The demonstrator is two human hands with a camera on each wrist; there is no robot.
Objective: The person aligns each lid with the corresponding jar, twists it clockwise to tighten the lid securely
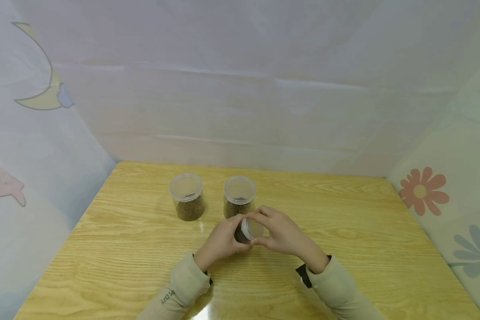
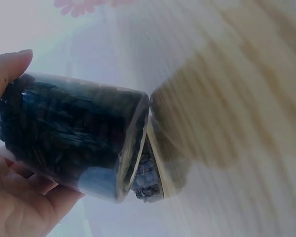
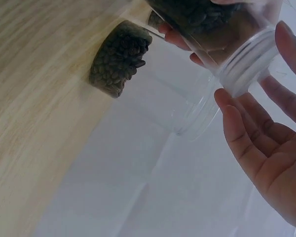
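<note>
A clear jar (image 2: 74, 133) of dark seeds or beans tilts over the table, with its pale screw lid (image 1: 256, 228) toward the right. My left hand (image 1: 224, 238) grips the jar's body, its thumb and fingers on opposite sides in the left wrist view. At the lid, my right hand (image 1: 282, 233) curls its thumb and fingers round the rim (image 3: 244, 64). Just behind the hands stands a second clear jar (image 1: 239, 195), partly filled with similar dark pieces and partly hidden by them. Left of it is a third lidded jar (image 1: 187, 202), also part full.
The wood-grain table (image 1: 144, 266) spreads out on both sides of the hands. A pale cloth backdrop (image 1: 240, 111) rises along its back edge, and printed side panels (image 1: 436, 213) flank it.
</note>
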